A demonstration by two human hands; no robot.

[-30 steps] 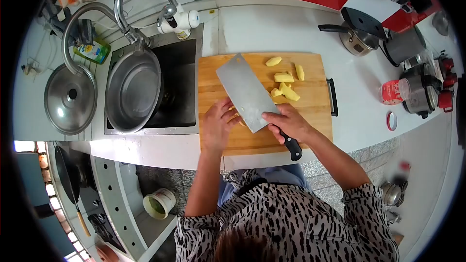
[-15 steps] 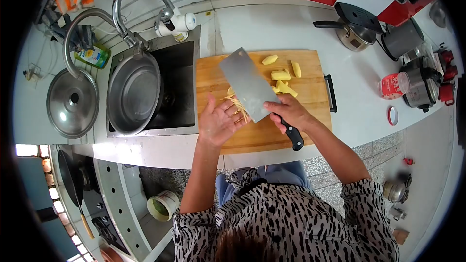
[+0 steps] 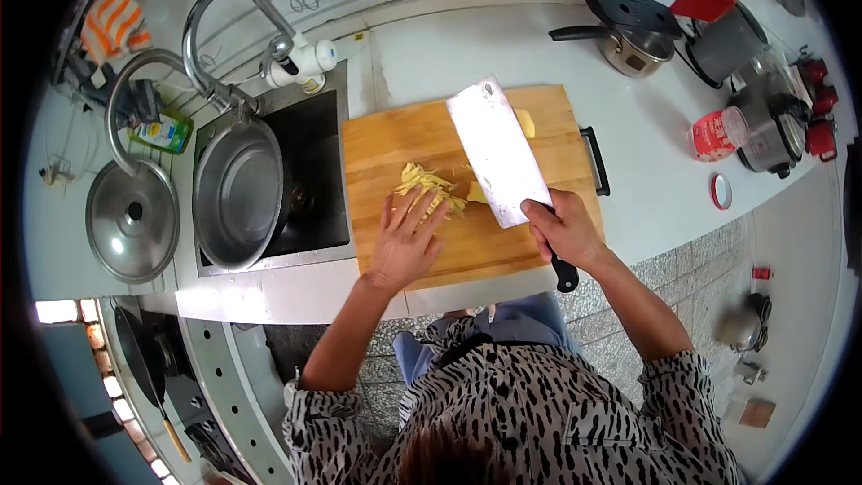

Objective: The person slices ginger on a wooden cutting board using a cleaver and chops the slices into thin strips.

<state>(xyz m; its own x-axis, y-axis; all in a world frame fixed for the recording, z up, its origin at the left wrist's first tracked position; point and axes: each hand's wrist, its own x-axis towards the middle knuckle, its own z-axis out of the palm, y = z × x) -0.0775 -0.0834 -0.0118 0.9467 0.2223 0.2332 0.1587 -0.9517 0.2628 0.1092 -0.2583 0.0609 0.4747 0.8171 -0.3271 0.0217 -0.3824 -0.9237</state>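
My right hand (image 3: 567, 229) is closed round the black handle of a cleaver (image 3: 499, 151). Its broad, shiny blade is held over the board and points away from me. On the wooden cutting board (image 3: 386, 139) lies a heap of thin yellow shreds (image 3: 429, 182), perhaps potato or ginger. My left hand (image 3: 406, 247) is palm down with its fingers spread, the tips at the near side of the heap. An uncut yellow piece (image 3: 525, 123) shows past the blade's right edge, and another yellow bit (image 3: 476, 192) peeks out on its left. The blade hides any other pieces.
Left of the board is a sink (image 3: 334, 175) with a metal basin (image 3: 242, 189) in it and curved faucets above. A pot lid (image 3: 135, 220) leans further left. A saucepan (image 3: 633, 52), a red-labelled jar (image 3: 716, 135) and a loose lid (image 3: 721, 191) stand right.
My left hand has turned from palm up, with shreds on its fingers, to palm down, and the shreds now lie heaped on the board. The cleaver has swung right and more upright, covering yellow pieces.
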